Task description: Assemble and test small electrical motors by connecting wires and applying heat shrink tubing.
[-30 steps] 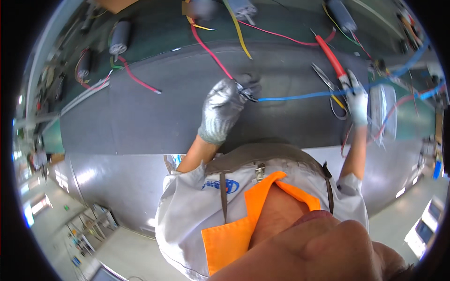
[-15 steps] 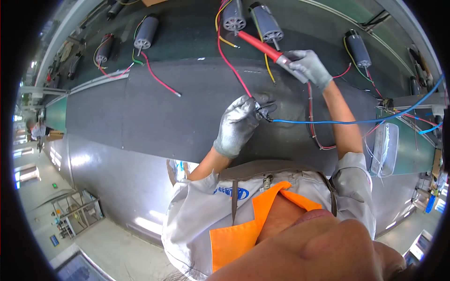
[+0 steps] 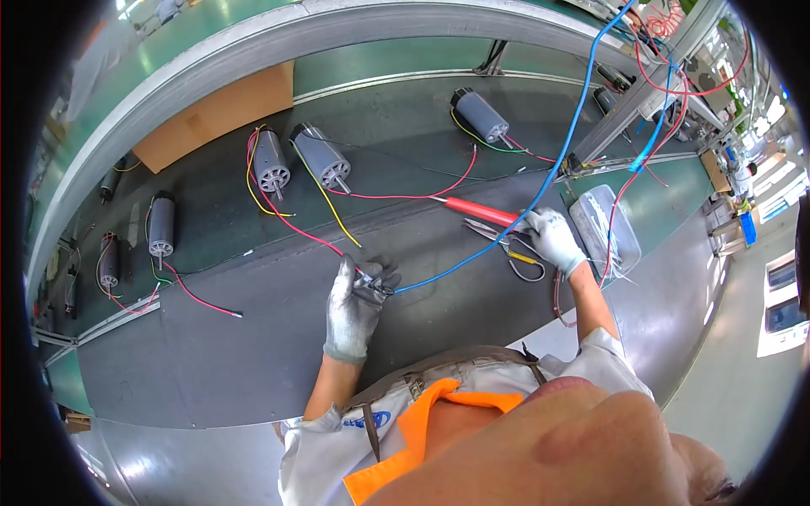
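Note:
My left hand (image 3: 353,310), in a grey-coated white glove, is closed around a small black clip (image 3: 381,290) with a blue wire (image 3: 460,271) running from it. A red lead (image 3: 312,239) from a grey motor (image 3: 271,162) meets that clip at the fingers. My gloved right hand (image 3: 553,239) grips the rear end of a red probe (image 3: 481,211). Its thin metal tip points left, beside another red lead, apart from the motors. Scissors (image 3: 525,261) with yellow on one handle lie by the right hand, partly covered.
More grey motors (image 3: 321,158) with loose leads stand along the bench (image 3: 228,363). A clear plastic tray (image 3: 606,229) holding thin white strips is on the right. A cardboard sheet (image 3: 211,118) leans at the back. Metal framing (image 3: 371,32) crosses overhead, and the blue wire passes over the scissors.
The view has swung, bringing the scissors and back framing into sight. The probe's tip has left the motor shaft, and my right hand is lower, with the probe nearly level. My left hand keeps the clip.

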Available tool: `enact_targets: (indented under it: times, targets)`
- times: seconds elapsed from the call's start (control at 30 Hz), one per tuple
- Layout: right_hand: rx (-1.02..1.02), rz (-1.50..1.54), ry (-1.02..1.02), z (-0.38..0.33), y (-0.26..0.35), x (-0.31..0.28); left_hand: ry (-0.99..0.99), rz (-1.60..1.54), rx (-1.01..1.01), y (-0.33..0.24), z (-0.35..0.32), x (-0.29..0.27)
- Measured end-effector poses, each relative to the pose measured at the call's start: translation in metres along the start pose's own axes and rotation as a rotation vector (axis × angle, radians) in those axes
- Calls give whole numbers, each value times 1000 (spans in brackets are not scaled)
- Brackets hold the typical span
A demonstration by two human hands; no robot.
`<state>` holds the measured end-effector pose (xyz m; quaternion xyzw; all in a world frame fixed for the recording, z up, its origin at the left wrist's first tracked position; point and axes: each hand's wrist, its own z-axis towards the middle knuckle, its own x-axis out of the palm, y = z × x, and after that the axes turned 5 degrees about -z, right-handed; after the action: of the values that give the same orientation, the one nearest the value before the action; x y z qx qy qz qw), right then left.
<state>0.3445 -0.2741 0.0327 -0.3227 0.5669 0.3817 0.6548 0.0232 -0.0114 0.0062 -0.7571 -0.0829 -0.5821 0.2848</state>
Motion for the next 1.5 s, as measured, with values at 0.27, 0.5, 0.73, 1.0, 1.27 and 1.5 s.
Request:
enact_targets:
  times: [0.27, 0.5, 0.73, 1.0, 1.27, 1.5]
  targets:
    - [-450, 1066, 263, 24, 162, -48, -111, 902, 279, -12, 7, -19]
    - [255, 1051, 150, 78, 148, 9, -1321, 2399, 972, -160, -76, -77]
    - [-261, 2, -126, 208, 299, 24, -507, 1948, 1054, -131, -29, -45]
    - [-146, 429, 18, 294, 251, 106, -289, 1100, 667, -121, 91, -63]
    - [206, 1860, 512, 207, 188, 103, -313, 604, 210, -92, 115, -34]
    - [71, 1288, 776, 23, 196, 47, 2, 2200, 892, -46, 37, -22]
